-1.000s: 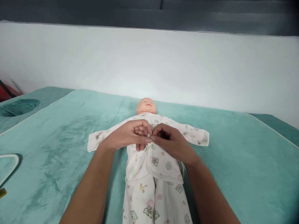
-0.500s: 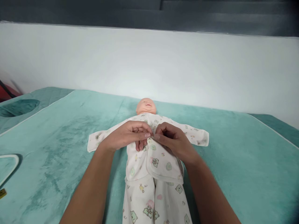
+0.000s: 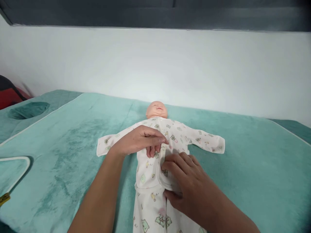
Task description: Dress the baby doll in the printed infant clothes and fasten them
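Observation:
A baby doll lies on its back with its arms spread, dressed in a white, bear-printed baby shirt and matching baby pants. At the chest, my left hand pinches the front edge of the shirt between thumb and fingers. Lower down, my right hand lies over the front flap by the hem. Its fingers are bent on the cloth, and its thumb is below the hem edge, so the flap is gripped between them. Part of the flap is hidden under this hand.
The doll rests on a teal massage bed with a face hole at the far left. A white hanger-like loop with a yellow tag lies at left. Behind the bed stands a white wall. Something red and black is at the left edge.
My right hand has left the chest and moved down to the shirt's lower flap, taking hold of it. My left hand stays pinched at the chest. The view has shifted slightly.

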`<state>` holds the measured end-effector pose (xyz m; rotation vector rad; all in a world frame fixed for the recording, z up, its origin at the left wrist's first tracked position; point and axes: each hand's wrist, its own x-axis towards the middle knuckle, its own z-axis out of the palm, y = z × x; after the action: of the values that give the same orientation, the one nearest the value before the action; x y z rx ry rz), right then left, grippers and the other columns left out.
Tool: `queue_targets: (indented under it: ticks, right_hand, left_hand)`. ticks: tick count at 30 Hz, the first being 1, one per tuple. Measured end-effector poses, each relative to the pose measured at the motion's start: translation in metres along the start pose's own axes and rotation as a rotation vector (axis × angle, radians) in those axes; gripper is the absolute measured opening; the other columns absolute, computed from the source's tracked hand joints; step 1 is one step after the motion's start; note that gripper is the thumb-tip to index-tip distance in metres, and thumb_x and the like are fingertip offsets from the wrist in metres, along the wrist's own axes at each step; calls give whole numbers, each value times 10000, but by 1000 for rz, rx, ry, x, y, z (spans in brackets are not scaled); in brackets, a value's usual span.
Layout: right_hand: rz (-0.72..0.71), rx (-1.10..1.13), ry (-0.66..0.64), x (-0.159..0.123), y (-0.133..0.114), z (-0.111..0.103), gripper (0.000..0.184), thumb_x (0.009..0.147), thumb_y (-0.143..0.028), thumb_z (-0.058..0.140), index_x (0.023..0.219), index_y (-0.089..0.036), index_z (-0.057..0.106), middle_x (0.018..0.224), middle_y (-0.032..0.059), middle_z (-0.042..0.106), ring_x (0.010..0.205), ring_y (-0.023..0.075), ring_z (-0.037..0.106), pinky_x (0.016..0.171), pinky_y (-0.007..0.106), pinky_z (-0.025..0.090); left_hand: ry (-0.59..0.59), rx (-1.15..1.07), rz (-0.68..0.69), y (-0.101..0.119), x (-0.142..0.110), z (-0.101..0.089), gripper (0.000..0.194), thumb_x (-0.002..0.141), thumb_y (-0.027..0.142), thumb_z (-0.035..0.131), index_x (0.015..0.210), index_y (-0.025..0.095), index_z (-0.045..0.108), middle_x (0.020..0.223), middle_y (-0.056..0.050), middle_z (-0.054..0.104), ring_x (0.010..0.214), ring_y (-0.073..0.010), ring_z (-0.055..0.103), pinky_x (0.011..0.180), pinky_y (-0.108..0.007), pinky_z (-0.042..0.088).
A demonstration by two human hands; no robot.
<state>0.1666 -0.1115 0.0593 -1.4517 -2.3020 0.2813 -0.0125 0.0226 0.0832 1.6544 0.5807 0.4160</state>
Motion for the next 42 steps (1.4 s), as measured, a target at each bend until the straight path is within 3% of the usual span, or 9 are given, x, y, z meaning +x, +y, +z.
queue_targets:
  ticks: [5,13,21,24,27,31,35,38,42]
  right_hand:
    - [-17,31,22,-1,2,4,181,788,-53,561,869,-215,566,935,-5,595,896,187,464,823,369,325]
    - [-104,153,-76,-2,6,-11,195,747,-12,515,792,-195,561,823,-24,580,797,143,446,784,334,323]
    - [-201,260,-122,0,1,-10,170,895,-197,524,726,-192,547,649,-26,536,687,123,468,761,324,357]
    - [-215,308,-64,0,2,-6,153,907,-196,525,759,-193,563,688,-20,571,694,118,495,757,317,375]
    - [-205,311,4,0,3,-3,74,868,-149,561,905,-202,598,892,10,621,849,139,544,816,317,401]
    - [-146,150,-4,0,1,3,289,791,-50,549,1021,-218,594,1096,23,591,988,177,506,895,354,392]
    - [-161,38,56,0,-2,11,262,835,-37,513,1006,-213,605,1056,10,616,984,188,483,903,374,363]
    - [-188,55,119,1,-1,12,196,869,-60,501,946,-198,617,958,4,641,921,177,477,855,357,362]
    - [-209,111,100,1,1,7,177,824,-39,481,803,-176,591,835,3,627,821,160,453,772,343,354]
  left_hand:
    - [-7,41,-16,0,0,1,284,901,380,578,874,147,738,630,-2,652,498,-73,590,499,-172,482]
    - [-12,45,-23,-4,2,1,323,903,398,562,794,127,700,627,-11,657,454,-66,573,445,-158,458]
    - [42,-23,-40,0,2,6,354,875,438,593,682,142,600,523,7,607,416,-81,543,408,-171,431]
    - [47,-30,-40,1,2,6,359,871,446,599,672,148,580,506,10,600,412,-84,539,404,-175,423]
    - [43,-22,-23,0,2,6,386,878,451,587,641,148,561,509,4,598,421,-86,543,418,-184,431]
    - [40,-18,-11,-2,2,5,400,890,459,563,640,147,561,528,1,596,430,-88,545,423,-193,435]
    - [47,-25,1,-2,2,6,384,890,450,567,653,149,554,541,6,598,432,-85,547,423,-189,433]
    - [54,-43,4,-2,2,7,369,891,440,569,662,152,544,544,13,597,423,-79,540,417,-182,428]
    - [60,-37,12,-2,2,7,360,894,434,567,673,150,555,534,21,579,418,-74,536,411,-175,420]
